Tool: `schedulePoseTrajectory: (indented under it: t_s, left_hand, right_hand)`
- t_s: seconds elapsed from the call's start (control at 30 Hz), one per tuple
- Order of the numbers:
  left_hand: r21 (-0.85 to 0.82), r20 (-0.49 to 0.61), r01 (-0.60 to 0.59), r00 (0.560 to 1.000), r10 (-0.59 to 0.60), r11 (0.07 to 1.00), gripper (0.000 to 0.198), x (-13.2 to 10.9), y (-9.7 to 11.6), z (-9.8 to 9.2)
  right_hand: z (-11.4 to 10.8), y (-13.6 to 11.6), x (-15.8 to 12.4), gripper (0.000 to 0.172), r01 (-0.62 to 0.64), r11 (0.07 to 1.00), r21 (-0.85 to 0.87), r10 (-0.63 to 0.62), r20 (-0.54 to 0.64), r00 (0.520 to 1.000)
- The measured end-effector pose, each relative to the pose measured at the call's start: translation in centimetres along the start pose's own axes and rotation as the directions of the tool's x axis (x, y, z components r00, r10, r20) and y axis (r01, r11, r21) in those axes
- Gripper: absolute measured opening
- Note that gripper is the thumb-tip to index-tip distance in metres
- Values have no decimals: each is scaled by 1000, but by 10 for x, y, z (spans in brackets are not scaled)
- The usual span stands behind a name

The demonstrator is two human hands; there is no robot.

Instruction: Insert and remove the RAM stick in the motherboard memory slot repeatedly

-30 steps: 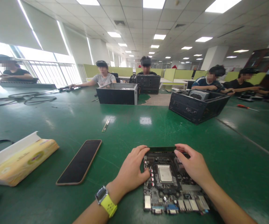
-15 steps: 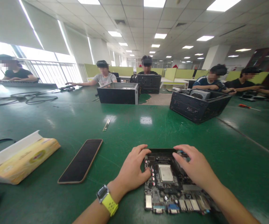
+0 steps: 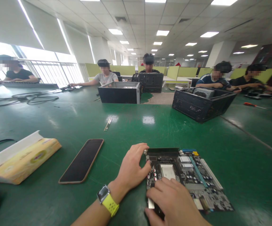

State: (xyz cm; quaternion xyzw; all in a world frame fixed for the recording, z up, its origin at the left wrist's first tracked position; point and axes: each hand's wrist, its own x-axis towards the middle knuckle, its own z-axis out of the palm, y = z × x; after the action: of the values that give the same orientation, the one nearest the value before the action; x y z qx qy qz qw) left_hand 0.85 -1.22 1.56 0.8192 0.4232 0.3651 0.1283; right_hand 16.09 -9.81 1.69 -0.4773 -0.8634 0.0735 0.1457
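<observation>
A motherboard [image 3: 211, 196] lies flat on the green table, its square silver processor [image 3: 167, 170] partly covered by my right hand. Black memory slots [image 3: 163, 152] run along the far edge, where a memory module seems to be seated. My left hand [image 3: 133, 166], with a yellow-strapped watch [image 3: 107, 201] on the wrist, holds the board's far left corner, fingertips at the slot end and thumb on the left edge. Over the near left part reaches my right hand [image 3: 169, 201], fingers and thumb bent around the corner with the silver port; the exact contact is partly hidden.
Left of the board lie a phone [image 3: 83, 161] and a yellow tissue pack [image 3: 29, 158]. Farther off are a loose memory stick [image 3: 108, 124], open computer cases [image 3: 119, 94] [image 3: 202, 105], a screwdriver [image 3: 253, 105] and cables [image 3: 39, 98]. Several people sit around the table.
My right hand has left the right end of the memory slots and come back toward me, onto the near left corner of the board. My left hand stays at the far left corner.
</observation>
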Motion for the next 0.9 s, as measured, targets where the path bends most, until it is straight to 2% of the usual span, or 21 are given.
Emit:
schedulePoseTrajectory:
  t_s: [0.07,0.13,0.23,0.3,0.37,0.43,0.5,0.57,0.6,0.67,0.73,0.77,0.83,0.9]
  left_hand:
    - [22,-12,3,1000,-3,1000,37,0,0,-1]
    - [40,-30,5,1000,-4,999,36,-1,0,-1]
    - [54,-39,-2,999,4,999,35,-1,0,-1]
    - [57,-38,-12,999,14,998,35,-1,2,-1]
    - [62,-31,-20,999,22,998,35,-1,3,-1]
    - [75,-5,-27,1000,27,997,34,-1,5,-1]
    - [91,30,-32,999,30,995,32,-1,5,-1]
    - [104,54,-30,998,24,994,30,-1,4,0]
    - [108,60,-25,998,18,994,29,-1,4,0]
    - [115,61,-8,998,1,993,27,-2,3,0]
    - [121,53,15,998,-21,993,27,-1,2,0]
    - [125,46,28,998,-34,992,27,-1,2,0]
    - [135,33,53,998,-58,989,24,-1,3,0]
    - [147,33,64,997,-70,987,17,-1,4,0]
  right_hand:
    - [-11,10,1,8,-96,995,13,96,-11,995]
    - [-24,31,3,11,-266,963,-35,265,-50,963]
    - [-39,74,5,16,-527,834,-164,507,-152,849]
    - [-45,92,4,17,-594,778,-205,563,-190,804]
    - [-48,91,1,16,-568,798,-200,544,-164,823]
    - [-50,74,-3,16,-481,868,-122,477,-62,877]
    - [-53,50,-7,18,-364,927,92,356,92,930]
    - [-58,34,-9,26,-286,887,362,224,204,953]
    - [-60,32,-8,29,-277,844,459,204,203,958]
    - [-63,42,-4,27,-301,794,528,301,88,950]
    - [-60,62,3,26,-339,812,475,445,-129,886]
    - [-56,74,6,25,-348,834,429,469,-219,855]
    - [-47,94,10,22,-335,874,352,448,-314,837]
    - [-36,106,12,21,-309,899,311,404,-316,858]
